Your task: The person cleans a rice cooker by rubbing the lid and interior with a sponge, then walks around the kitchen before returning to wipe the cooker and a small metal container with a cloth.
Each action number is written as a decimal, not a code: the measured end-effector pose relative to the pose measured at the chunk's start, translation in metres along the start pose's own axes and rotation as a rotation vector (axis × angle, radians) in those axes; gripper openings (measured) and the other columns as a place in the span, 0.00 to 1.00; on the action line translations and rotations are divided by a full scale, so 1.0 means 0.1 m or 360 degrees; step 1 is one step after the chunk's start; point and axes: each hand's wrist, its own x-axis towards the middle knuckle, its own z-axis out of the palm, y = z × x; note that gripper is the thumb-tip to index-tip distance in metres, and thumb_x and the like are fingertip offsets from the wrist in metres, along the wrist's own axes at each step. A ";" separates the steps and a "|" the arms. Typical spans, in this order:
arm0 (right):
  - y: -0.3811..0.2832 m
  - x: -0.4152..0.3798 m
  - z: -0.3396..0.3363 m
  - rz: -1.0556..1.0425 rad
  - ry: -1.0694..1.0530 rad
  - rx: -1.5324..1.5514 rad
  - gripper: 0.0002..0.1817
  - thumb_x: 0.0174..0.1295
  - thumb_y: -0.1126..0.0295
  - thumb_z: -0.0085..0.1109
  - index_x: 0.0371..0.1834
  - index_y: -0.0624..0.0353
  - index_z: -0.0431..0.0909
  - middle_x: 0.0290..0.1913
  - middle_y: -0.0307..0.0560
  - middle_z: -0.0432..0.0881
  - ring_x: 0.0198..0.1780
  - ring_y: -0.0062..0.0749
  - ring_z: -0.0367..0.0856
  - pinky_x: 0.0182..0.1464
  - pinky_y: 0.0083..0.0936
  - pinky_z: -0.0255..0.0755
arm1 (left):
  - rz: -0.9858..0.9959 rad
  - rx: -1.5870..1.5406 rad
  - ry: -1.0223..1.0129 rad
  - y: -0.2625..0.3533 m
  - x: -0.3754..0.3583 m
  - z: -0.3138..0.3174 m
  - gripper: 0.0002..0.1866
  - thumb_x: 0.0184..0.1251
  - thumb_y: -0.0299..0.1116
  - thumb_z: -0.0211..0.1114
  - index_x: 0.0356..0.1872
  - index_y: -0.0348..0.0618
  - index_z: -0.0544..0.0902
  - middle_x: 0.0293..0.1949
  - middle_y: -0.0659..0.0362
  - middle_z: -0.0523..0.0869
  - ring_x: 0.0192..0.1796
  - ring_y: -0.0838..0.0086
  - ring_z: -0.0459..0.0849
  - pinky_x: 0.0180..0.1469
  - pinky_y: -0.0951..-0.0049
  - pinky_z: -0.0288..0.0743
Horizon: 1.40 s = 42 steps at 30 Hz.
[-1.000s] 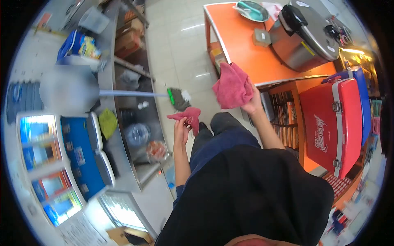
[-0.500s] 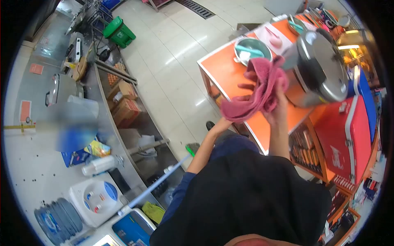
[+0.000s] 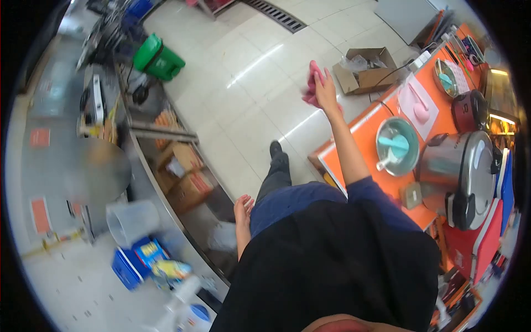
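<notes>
My right hand [image 3: 326, 95] reaches forward over the floor, closed on a pink cloth [image 3: 313, 86] that hangs bunched from the fingers. My left hand [image 3: 243, 208] is low at my left side, empty, its fingers loosely apart. To the right of my right arm, a bowl [image 3: 396, 145] with a turquoise utensil [image 3: 394, 143] inside rests on the orange table [image 3: 359, 130]. Behind it lies a pink ladle [image 3: 420, 110] on a white sheet. A large steel cooker [image 3: 453, 171] stands on the table further right.
An open cardboard box [image 3: 365, 80] sits on the floor beyond the table's corner. A green bin [image 3: 159, 57] stands near the left counter. That steel counter [image 3: 160, 221] runs along my left, with cardboard boxes [image 3: 191, 191] on its lower shelf. A red cooler box [image 3: 473, 243] is at the right.
My left hand has let go of the cloth and dropped to my side. My right hand has carried the cloth away from the table, out over the floor. I have stepped forward.
</notes>
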 end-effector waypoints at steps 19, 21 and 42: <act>0.43 1.94 0.34 0.1307 0.0084 0.2211 0.19 0.68 0.60 0.61 0.54 0.62 0.77 0.50 0.51 0.84 0.50 0.37 0.85 0.55 0.36 0.79 | 0.1669 0.1746 -0.2391 4.30 2.10 5.78 0.40 0.61 0.36 0.73 0.74 0.53 0.63 0.69 0.52 0.68 0.72 0.58 0.63 0.65 0.60 0.68; 0.36 2.50 0.23 0.1196 -0.0136 0.2165 0.23 0.60 0.75 0.65 0.59 0.63 0.74 0.48 0.50 0.84 0.46 0.30 0.84 0.50 0.30 0.80 | 0.1290 0.1446 -0.2348 4.39 2.23 6.14 0.42 0.64 0.35 0.72 0.76 0.52 0.57 0.70 0.49 0.66 0.71 0.58 0.65 0.68 0.57 0.67; 2.53 7.08 -0.91 0.0612 0.0585 -0.0313 0.41 0.49 0.51 0.77 0.67 0.50 0.72 0.63 0.53 0.73 0.64 0.49 0.71 0.57 0.43 0.71 | 0.1387 0.2044 -0.3070 6.03 3.61 12.08 0.10 0.60 0.27 0.73 0.38 0.30 0.83 0.31 0.58 0.82 0.34 0.75 0.78 0.42 0.75 0.73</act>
